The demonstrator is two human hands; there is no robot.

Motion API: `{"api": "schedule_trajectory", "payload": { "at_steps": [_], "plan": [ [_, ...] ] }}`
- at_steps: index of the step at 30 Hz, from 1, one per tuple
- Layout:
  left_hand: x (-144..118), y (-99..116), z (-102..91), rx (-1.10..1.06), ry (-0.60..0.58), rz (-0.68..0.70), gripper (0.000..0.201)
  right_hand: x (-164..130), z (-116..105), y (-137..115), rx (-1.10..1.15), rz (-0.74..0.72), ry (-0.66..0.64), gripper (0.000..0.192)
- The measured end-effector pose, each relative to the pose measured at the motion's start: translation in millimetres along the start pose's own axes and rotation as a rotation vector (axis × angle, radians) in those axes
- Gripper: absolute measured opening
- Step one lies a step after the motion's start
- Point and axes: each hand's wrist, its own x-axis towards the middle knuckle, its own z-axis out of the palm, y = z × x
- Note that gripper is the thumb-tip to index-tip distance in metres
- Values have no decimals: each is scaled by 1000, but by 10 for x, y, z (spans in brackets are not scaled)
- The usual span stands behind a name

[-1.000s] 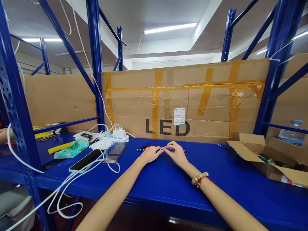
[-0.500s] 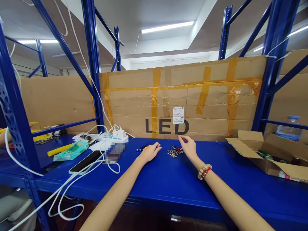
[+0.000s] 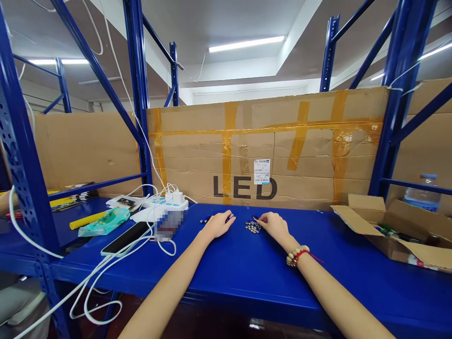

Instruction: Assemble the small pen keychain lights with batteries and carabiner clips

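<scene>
My left hand (image 3: 217, 226) rests on the blue tabletop (image 3: 240, 268), fingers curled round a small dark, shiny piece (image 3: 229, 218) whose kind I cannot make out. Beside its knuckles lie a few similar dark blue pieces (image 3: 205, 219). My right hand (image 3: 277, 227), with a beaded bracelet (image 3: 297, 255) at the wrist, has thumb and fingertips pinched together among small dark pieces (image 3: 254, 218). Its fingers hide most of these. Just in front of the fingertips is a cluster of small round silver discs, like button cells (image 3: 252, 228).
To the left are a phone (image 3: 127, 238), a white power strip (image 3: 169, 202) with tangled cables and a green packet (image 3: 105, 222). An opened cardboard box (image 3: 399, 235) stands at the right. A tall cardboard panel (image 3: 197, 160) backs the table, and a blue upright (image 3: 31, 155) rises at left.
My right hand has come down and slightly left onto the dark pieces, its fingers now pinched among them. My left hand has stayed nearly in place.
</scene>
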Motion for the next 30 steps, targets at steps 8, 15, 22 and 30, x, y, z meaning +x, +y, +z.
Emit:
{"api": "schedule_trajectory", "payload": {
  "at_steps": [8, 15, 22, 30],
  "plan": [
    [7, -8, 38, 4, 11, 29, 26, -31, 9, -55, -47, 3, -39, 16],
    [7, -17, 42, 3, 26, 45, 26, -25, 17, -37, 0, 10, -24, 14],
    [-5, 21, 6, -2, 33, 75, 27, 4, 53, -3, 73, 41, -37, 10],
    [-11, 28, 20, 19, 33, 60, 28, -74, -16, -69, 90, 5, -32, 7]
  ]
}}
